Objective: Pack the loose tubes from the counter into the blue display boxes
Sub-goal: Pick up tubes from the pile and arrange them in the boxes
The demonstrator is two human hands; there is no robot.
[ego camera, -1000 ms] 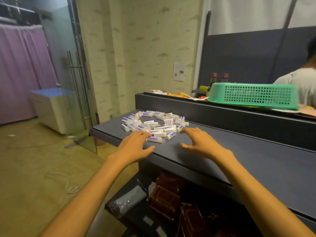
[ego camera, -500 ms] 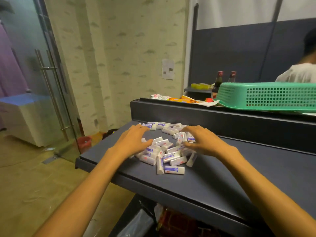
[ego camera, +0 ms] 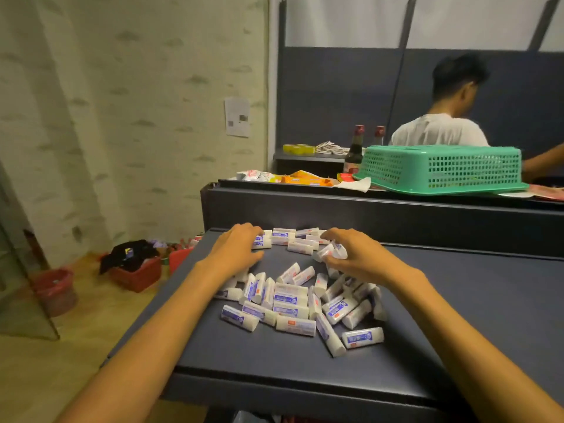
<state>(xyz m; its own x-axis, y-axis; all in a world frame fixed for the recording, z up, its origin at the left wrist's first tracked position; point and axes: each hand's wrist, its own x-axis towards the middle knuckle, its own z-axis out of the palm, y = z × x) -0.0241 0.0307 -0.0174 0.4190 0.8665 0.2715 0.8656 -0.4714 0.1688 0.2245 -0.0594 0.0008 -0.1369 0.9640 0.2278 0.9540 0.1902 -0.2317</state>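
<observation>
Our left hand (ego camera: 236,250) flat on small white blue-labelled tubes (ego camera: 300,303), right hand (ego camera: 355,256) curled round a few; rest piled just behind both hands. No blue boxes visible, so nothing packed, we reckon.

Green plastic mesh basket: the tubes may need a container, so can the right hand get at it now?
Probably not: the green plastic mesh basket sits on the raised ledge beyond, while the right hand is among tubes.
</observation>
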